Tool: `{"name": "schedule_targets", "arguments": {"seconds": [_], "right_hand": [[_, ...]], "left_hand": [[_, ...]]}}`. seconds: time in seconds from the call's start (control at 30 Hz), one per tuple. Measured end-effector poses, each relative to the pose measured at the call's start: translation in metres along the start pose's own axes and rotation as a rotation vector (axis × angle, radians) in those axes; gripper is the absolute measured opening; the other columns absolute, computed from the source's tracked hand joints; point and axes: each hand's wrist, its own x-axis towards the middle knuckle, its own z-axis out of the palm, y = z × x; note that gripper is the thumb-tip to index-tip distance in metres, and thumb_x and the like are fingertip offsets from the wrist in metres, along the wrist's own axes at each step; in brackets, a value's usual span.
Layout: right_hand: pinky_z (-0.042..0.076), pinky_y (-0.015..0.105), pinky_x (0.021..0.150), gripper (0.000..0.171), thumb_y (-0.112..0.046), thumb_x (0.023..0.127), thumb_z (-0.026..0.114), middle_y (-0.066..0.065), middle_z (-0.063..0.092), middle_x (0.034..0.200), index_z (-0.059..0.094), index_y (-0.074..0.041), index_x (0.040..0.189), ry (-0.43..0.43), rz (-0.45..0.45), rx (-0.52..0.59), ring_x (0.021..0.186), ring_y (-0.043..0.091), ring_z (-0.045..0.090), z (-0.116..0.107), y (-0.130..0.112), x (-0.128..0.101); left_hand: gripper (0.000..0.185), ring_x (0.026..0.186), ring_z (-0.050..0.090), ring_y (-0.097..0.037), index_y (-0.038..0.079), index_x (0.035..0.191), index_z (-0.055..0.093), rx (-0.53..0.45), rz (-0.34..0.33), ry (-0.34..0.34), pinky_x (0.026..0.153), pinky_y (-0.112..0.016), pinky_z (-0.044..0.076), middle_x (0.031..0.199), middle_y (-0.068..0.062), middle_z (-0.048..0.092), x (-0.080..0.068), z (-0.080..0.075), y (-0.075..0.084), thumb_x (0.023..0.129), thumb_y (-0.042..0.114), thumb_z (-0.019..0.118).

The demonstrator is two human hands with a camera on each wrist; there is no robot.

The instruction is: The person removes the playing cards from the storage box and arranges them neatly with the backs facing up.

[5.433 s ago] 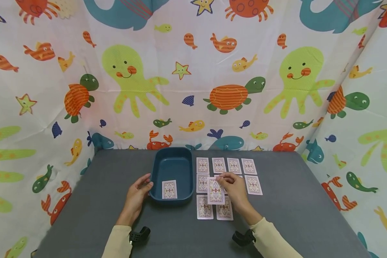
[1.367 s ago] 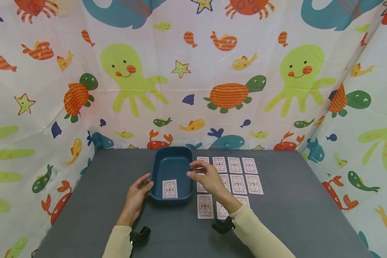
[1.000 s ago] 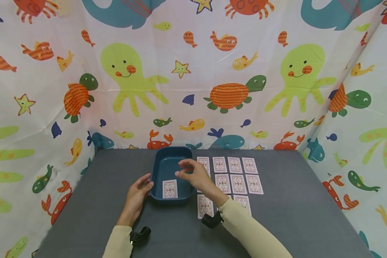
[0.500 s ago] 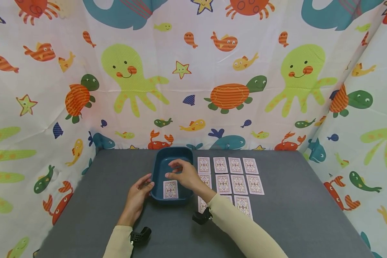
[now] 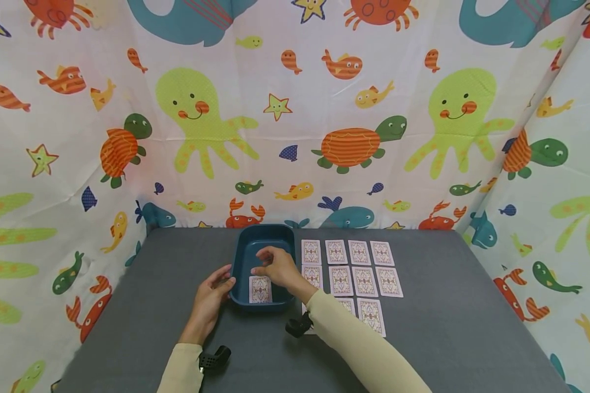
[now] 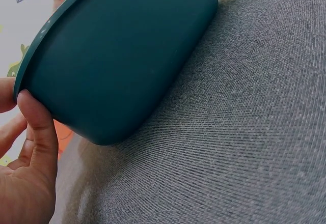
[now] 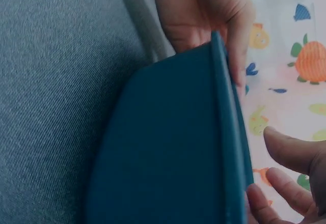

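Observation:
A dark teal tray (image 5: 267, 228) stands on the grey table, with a patterned card (image 5: 260, 289) lying at its near end. My left hand (image 5: 221, 284) grips the tray's near left corner, thumb along the outer wall (image 6: 41, 132). The right hand (image 5: 267, 266) hovers inside the tray just above the card, fingers loosely bent. No card shows between those fingers (image 7: 288, 152). From the right wrist I see the tray wall (image 7: 168, 147) and, beyond it, the left hand (image 7: 204, 10) on the rim.
Several face-down cards (image 5: 359, 252) lie in rows right of the tray; my right forearm covers part of the nearest row. Black wrist cameras (image 5: 213, 359) sit on both sleeves. A sea-animal curtain (image 5: 295, 136) walls in the back and both sides.
My right hand has travelled left from above the card rows to over the tray and lowered toward the card there. The left hand and the tray have stayed put.

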Motion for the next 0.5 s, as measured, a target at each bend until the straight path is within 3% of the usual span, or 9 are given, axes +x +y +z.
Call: {"name": "schedule_targets", "arguments": {"seconds": [0.13, 0.33, 0.5], "right_hand": [[0.049, 0.046, 0.094, 0.044, -0.022, 0.083, 0.079, 0.014, 0.063, 0.120, 0.064, -0.007, 0.121, -0.022, 0.056, -0.027, 0.106, 0.026, 0.058, 0.003, 0.004, 0.002], [0.051, 0.042, 0.083, 0.042, -0.018, 0.081, 0.080, 0.009, 0.061, 0.107, 0.065, -0.008, 0.118, -0.042, 0.108, -0.079, 0.094, 0.024, 0.056, 0.006, 0.009, 0.005], [0.051, 0.041, 0.080, 0.042, -0.013, 0.078, 0.082, 0.012, 0.062, 0.109, 0.064, -0.007, 0.116, -0.054, 0.127, -0.064, 0.090, 0.023, 0.057, 0.010, 0.012, 0.007]], "left_hand": [[0.044, 0.109, 0.050, -0.019, 0.020, 0.140, 0.053, 0.000, -0.008, 0.002, 0.085, -0.028, 0.047, 0.133, -0.008, 0.049, 0.000, 0.000, -0.001, 0.097, 0.022, 0.062], [0.046, 0.104, 0.052, -0.017, 0.018, 0.141, 0.052, -0.009, -0.001, -0.002, 0.083, -0.028, 0.047, 0.133, -0.008, 0.048, -0.001, 0.000, -0.001, 0.096, 0.021, 0.063], [0.048, 0.105, 0.051, -0.016, 0.018, 0.143, 0.050, -0.007, 0.003, -0.009, 0.084, -0.028, 0.046, 0.135, -0.009, 0.047, -0.002, 0.000, 0.002, 0.096, 0.023, 0.063]]}}
